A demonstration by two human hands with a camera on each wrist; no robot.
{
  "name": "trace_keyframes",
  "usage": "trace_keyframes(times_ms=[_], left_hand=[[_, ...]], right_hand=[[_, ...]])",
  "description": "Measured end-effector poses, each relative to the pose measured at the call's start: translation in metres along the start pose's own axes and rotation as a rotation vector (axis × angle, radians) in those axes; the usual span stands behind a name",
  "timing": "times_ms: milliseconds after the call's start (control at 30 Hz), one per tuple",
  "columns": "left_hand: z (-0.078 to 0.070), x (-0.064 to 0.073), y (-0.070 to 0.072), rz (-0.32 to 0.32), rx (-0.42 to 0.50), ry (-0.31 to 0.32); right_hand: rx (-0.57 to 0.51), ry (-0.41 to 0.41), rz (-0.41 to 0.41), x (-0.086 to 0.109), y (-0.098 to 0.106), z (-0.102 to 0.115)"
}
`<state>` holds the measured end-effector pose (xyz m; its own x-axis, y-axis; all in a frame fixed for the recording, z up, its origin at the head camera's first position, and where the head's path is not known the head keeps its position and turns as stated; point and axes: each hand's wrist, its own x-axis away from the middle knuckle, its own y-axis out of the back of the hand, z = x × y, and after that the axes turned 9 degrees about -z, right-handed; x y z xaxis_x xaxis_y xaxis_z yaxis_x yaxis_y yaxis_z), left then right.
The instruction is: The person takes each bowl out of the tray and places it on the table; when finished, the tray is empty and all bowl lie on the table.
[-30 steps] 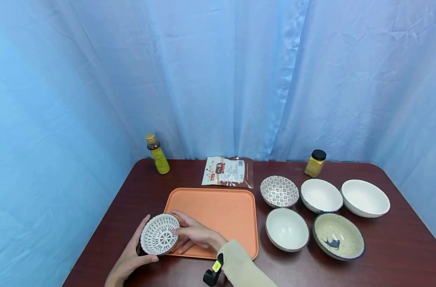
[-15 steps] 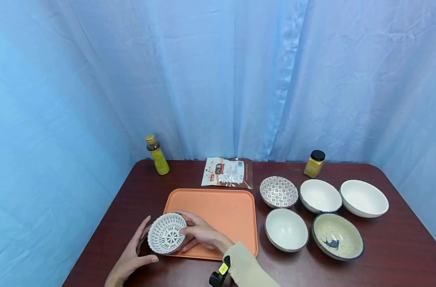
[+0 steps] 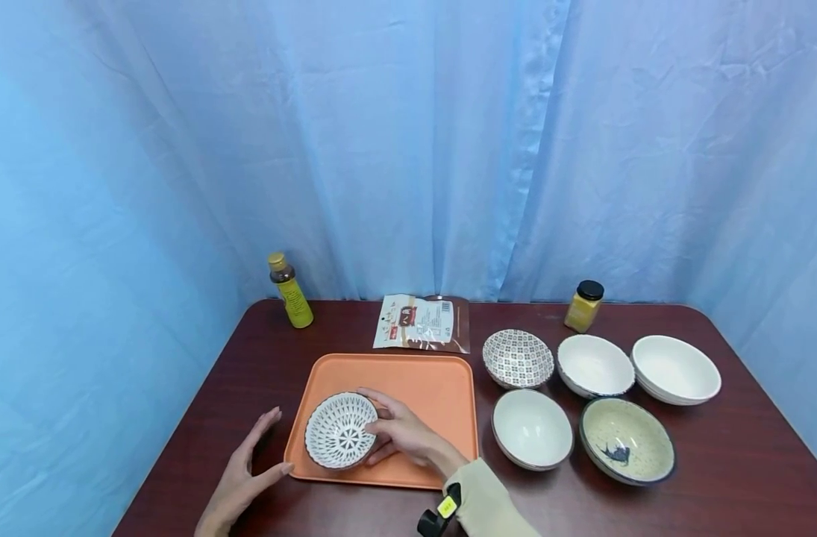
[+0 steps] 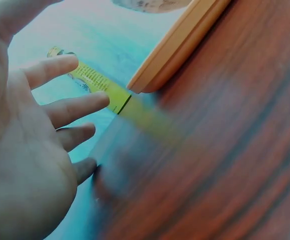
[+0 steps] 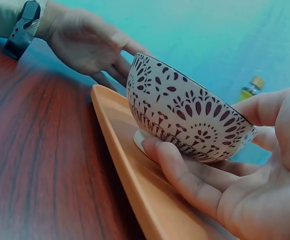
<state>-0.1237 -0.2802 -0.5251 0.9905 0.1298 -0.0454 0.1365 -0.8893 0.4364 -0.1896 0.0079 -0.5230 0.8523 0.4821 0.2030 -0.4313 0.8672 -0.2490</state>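
Observation:
A small white bowl with a dark petal pattern [image 3: 341, 432] is over the left part of the orange tray [image 3: 424, 388]. My right hand [image 3: 404, 435] grips it from the right, thumb at the rim and other fingers around the outer wall. Seen from the right wrist, fingers reach beneath the patterned wall [image 5: 185, 110], and the bowl's foot is close over the tray. My left hand [image 3: 243, 470] is apart from the bowl, off the tray's left edge, with fingers spread and nothing in the palm. The left wrist view shows those fingers [image 4: 77, 107] extended.
Right of the tray stand a patterned bowl [image 3: 518, 359], a white bowl [image 3: 532, 430], a speckled bowl [image 3: 627, 440] and more white bowls [image 3: 677, 369]. Along the back are a green-labelled bottle [image 3: 292, 294], a food pouch [image 3: 421, 323] and a black-lidded yellow jar [image 3: 584, 306].
The bowl has moved right in my right hand, from the tray's left edge to over the tray. My left hand, earlier at the bowl's side, is now apart from it.

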Motion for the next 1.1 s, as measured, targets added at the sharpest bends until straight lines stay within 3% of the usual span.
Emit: trace_keyframes(times_ms=[167,300,400,667,1100], left_hand=[[0.0,-0.004,-0.002,0.009,-0.138,0.046],[0.003,-0.004,-0.003,0.03,-0.225,-0.006],[0.006,-0.005,-0.004,0.041,-0.234,-0.07],[0.004,-0.007,-0.008,0.082,-0.277,-0.098],[0.005,-0.008,-0.007,0.11,-0.274,-0.062]], right_hand=[[0.001,0.017,-0.03,0.008,0.01,0.002],[-0.002,0.021,-0.067,0.014,0.017,0.004],[0.001,0.022,-0.09,0.019,0.022,0.007],[-0.005,0.055,-0.127,0.036,0.034,0.021],[-0.026,0.097,-0.151,0.07,0.055,0.052]])
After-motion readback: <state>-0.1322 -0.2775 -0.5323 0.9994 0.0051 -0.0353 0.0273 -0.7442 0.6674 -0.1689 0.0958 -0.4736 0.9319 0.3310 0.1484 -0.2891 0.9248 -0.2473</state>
